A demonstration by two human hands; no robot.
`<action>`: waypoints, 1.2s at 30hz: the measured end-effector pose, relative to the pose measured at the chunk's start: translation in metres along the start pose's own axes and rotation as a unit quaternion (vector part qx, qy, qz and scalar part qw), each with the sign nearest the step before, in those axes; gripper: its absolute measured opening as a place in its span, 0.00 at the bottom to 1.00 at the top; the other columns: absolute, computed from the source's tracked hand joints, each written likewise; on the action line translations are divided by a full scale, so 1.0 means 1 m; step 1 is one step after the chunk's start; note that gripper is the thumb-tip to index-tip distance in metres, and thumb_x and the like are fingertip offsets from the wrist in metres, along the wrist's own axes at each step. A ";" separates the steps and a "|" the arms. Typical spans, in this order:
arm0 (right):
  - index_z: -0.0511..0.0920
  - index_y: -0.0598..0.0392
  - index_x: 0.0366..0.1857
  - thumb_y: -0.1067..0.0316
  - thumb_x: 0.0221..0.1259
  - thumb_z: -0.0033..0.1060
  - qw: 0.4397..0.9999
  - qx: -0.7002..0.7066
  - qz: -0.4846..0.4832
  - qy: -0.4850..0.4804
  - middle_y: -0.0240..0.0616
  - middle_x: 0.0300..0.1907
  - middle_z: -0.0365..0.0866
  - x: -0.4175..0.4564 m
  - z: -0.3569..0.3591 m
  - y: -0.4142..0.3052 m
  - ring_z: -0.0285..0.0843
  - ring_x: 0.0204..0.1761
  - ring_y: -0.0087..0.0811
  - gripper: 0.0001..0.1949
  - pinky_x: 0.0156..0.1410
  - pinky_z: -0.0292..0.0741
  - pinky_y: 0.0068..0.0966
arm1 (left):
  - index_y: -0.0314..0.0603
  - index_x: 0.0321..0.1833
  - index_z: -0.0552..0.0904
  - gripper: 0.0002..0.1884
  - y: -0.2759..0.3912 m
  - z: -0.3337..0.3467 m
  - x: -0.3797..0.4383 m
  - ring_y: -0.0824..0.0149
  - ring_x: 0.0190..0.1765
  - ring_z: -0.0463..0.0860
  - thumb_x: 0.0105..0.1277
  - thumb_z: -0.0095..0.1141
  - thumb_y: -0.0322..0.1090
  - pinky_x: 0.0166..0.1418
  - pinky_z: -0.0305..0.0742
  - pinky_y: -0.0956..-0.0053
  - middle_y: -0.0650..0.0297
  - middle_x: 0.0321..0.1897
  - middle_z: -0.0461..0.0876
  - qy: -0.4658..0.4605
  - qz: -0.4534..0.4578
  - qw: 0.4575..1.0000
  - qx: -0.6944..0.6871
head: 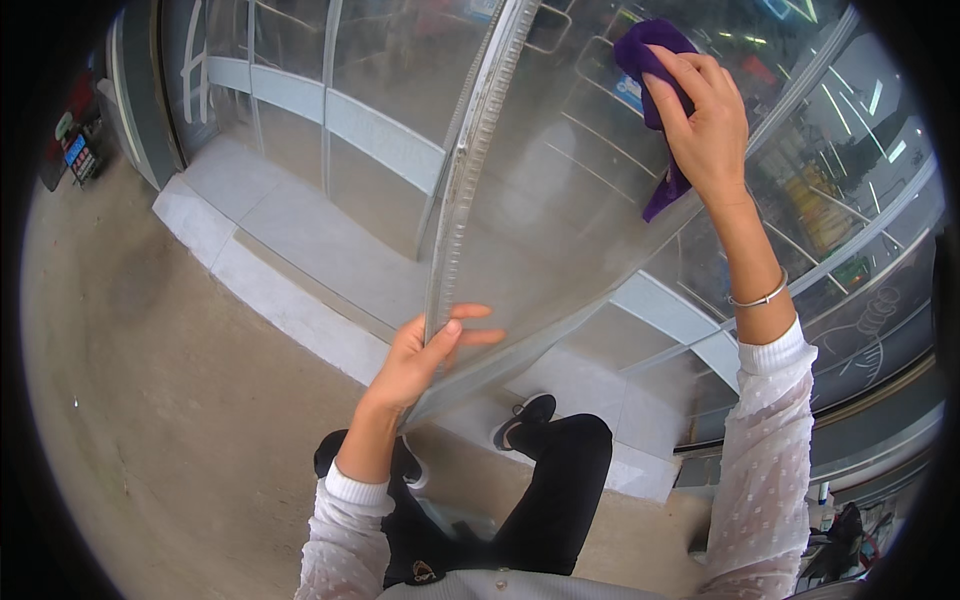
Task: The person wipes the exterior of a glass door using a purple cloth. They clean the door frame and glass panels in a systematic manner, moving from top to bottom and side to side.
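Observation:
A clear, flexible plastic door-curtain panel (540, 217) hangs slanting in front of me, hazy over much of its surface. My left hand (420, 360) grips its ribbed edge strip (476, 142) near the bottom, thumb on the near side and two fingers stretched across the plastic. Higher up on the right, my right hand (705, 124) holds a bunched purple cloth (641, 45) against the panel. One corner of the cloth dangles below the palm. The curled fingertips of my left hand are partly hidden.
Below the curtain runs a pale tiled step (300, 300), with my black shoe (534, 416) on it. Concrete ground (187, 375) lies to the left. More clear panels with a whitish band (289, 94) hang behind. Various items (844, 536) crowd the lower right.

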State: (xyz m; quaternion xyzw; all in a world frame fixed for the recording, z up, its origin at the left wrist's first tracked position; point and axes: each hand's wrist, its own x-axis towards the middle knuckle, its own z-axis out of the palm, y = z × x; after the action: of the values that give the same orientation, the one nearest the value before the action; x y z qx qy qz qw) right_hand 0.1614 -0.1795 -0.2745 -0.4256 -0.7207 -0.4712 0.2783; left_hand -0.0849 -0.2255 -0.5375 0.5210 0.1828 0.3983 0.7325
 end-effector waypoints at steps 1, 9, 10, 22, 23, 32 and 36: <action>0.84 0.47 0.45 0.60 0.59 0.64 1.000 0.009 0.006 0.013 0.28 0.40 0.81 -0.002 -0.005 -0.002 0.76 0.42 0.31 0.12 0.50 0.68 0.30 | 0.39 0.58 0.78 0.19 -0.002 0.002 0.000 0.82 0.21 0.62 0.74 0.47 0.46 0.26 0.60 0.86 0.55 0.43 0.87 0.002 0.002 1.000 0.003; 0.82 0.50 0.51 0.64 0.55 0.64 0.960 0.265 -0.018 -0.082 0.40 0.54 0.75 -0.071 0.023 -0.107 0.72 0.55 0.43 0.18 0.60 0.69 0.33 | 0.41 0.59 0.77 0.18 0.002 0.012 0.003 0.85 0.23 0.61 0.74 0.48 0.43 0.28 0.59 0.87 0.61 0.40 0.87 0.014 -0.008 1.000 -0.023; 0.82 0.48 0.51 0.63 0.54 0.65 0.950 0.282 -0.046 -0.124 0.38 0.54 0.76 -0.080 0.023 -0.118 0.73 0.55 0.41 0.19 0.60 0.69 0.33 | 0.42 0.58 0.78 0.16 0.006 0.012 0.005 0.85 0.24 0.61 0.75 0.48 0.42 0.30 0.59 0.87 0.64 0.39 0.87 0.021 -0.009 0.999 -0.035; 0.79 0.50 0.36 0.67 0.51 0.57 0.956 0.084 -0.258 -0.110 0.30 0.44 0.83 0.039 0.030 -0.054 0.78 0.54 0.29 0.08 0.65 0.69 0.33 | 0.40 0.57 0.79 0.20 0.001 0.006 0.008 0.85 0.21 0.61 0.74 0.48 0.47 0.25 0.59 0.86 0.59 0.44 0.87 0.026 0.007 0.999 0.025; 0.79 0.51 0.34 0.64 0.56 0.57 0.946 0.087 -0.306 -0.059 0.34 0.40 0.82 0.056 0.024 -0.053 0.79 0.50 0.31 0.06 0.65 0.69 0.35 | 0.39 0.57 0.79 0.20 0.001 0.007 0.010 0.85 0.21 0.61 0.74 0.47 0.48 0.25 0.59 0.86 0.59 0.43 0.87 0.023 0.010 0.999 0.024; 0.73 0.49 0.21 0.55 0.56 0.60 0.901 0.183 -0.339 -0.200 0.29 0.25 0.72 -0.024 0.056 -0.135 0.71 0.36 0.27 0.12 0.59 0.68 0.31 | 0.36 0.59 0.76 0.18 -0.008 0.008 0.007 0.76 0.43 0.74 0.75 0.47 0.41 0.47 0.69 0.79 0.60 0.49 0.84 -0.002 0.013 1.000 0.008; 0.71 0.48 0.19 0.53 0.62 0.55 0.879 0.236 -0.365 -0.198 0.29 0.21 0.70 -0.076 0.054 -0.177 0.70 0.30 0.28 0.16 0.51 0.67 0.24 | 0.32 0.64 0.70 0.19 -0.032 0.001 0.012 0.67 0.61 0.73 0.71 0.42 0.28 0.62 0.70 0.71 0.55 0.58 0.78 0.034 0.032 0.994 0.096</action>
State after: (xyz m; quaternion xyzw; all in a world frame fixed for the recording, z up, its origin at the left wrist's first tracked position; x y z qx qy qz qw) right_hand 0.0433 -0.1911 -0.4357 -0.1387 -0.9548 -0.2611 0.0300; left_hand -0.0646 -0.2213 -0.5650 0.5807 0.2281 0.4194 0.6594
